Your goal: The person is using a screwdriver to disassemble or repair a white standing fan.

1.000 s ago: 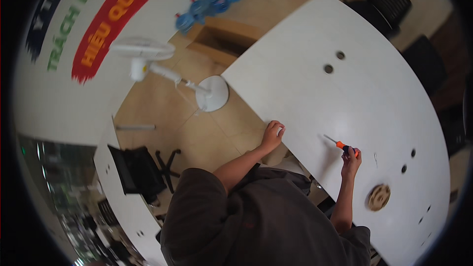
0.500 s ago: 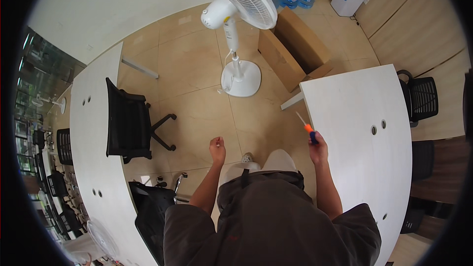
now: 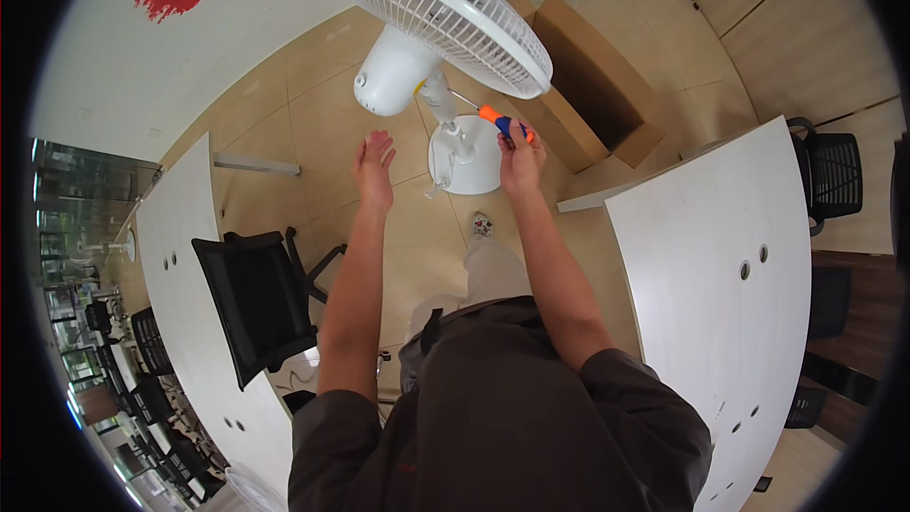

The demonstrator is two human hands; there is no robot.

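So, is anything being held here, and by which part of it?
The right grip holds a screwdriver by its orange and blue handle, toward the rear; the left grip looks empty.

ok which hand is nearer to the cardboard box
Right. The right hand, holding the screwdriver, is just left of the cardboard box in the picture; the left hand, empty, is farther left, below the fan's motor housing.
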